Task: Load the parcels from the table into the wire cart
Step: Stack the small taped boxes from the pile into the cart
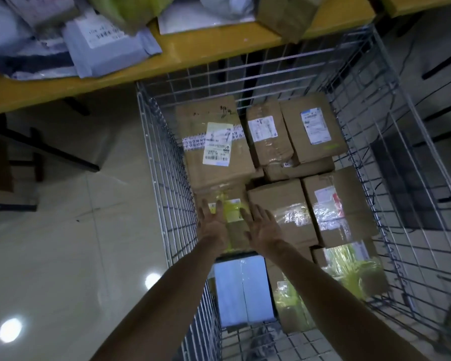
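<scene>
Both my arms reach down into the wire cart [167,157]. My left hand [212,225] and my right hand [262,226] have straight, spread fingers on either side of a small cardboard parcel with yellow tape [232,214]. That parcel lies among several brown boxes packed in the cart, next to a large labelled box [214,144]. I cannot tell whether my hands touch it. A white parcel [242,290] lies under my forearms. On the yellow table [206,48] above the cart lie more parcels: grey mailer bags [107,45] and a brown box [284,16].
The cart stands against the table's front edge. Shiny pale floor [63,230] lies to the left of it, with dark table legs [50,152]. Dark cables and furniture [427,126] sit to the right. A green-printed bag [354,267] lies in the cart's near right corner.
</scene>
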